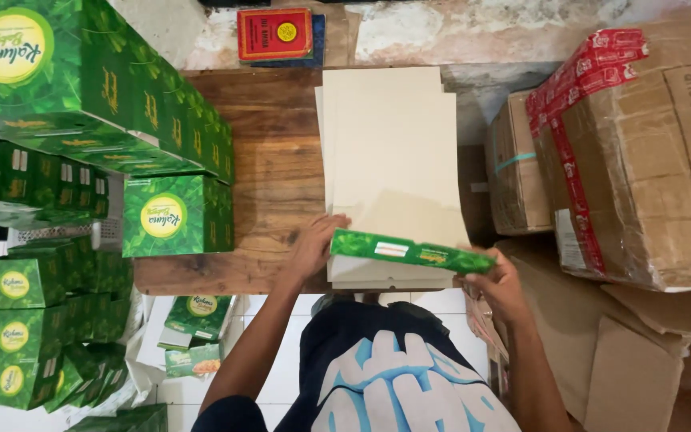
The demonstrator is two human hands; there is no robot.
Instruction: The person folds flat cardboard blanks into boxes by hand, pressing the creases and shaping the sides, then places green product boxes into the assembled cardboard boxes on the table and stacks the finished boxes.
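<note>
Your left hand (313,244) and right hand (499,282) grip one flat green carton blank (409,253) between them, the left closed on its near-left end and the right closed on its right end, so the blank hangs edge-on across the space between your hands. Directly under and beyond your hands lies a stack of plain cream carton blanks (389,160), printed side down, resting on a wooden board (269,160); the green blank sits just above the near edge of that stack. To the left of your left hand stands an assembled green box (176,216) with a yellow round mark on its face, and beyond it rises a larger pile of green boxes (81,80), all closed, so you cannot tell what is in them. Lower left of your left arm, more small green boxes (49,328) are stacked on the white tile floor. To the right of your right hand stand taped brown cardboard cartons (641,152), shut, their contents hidden. Far beyond your hands, a red packet (275,34) lies by the wall.
</note>
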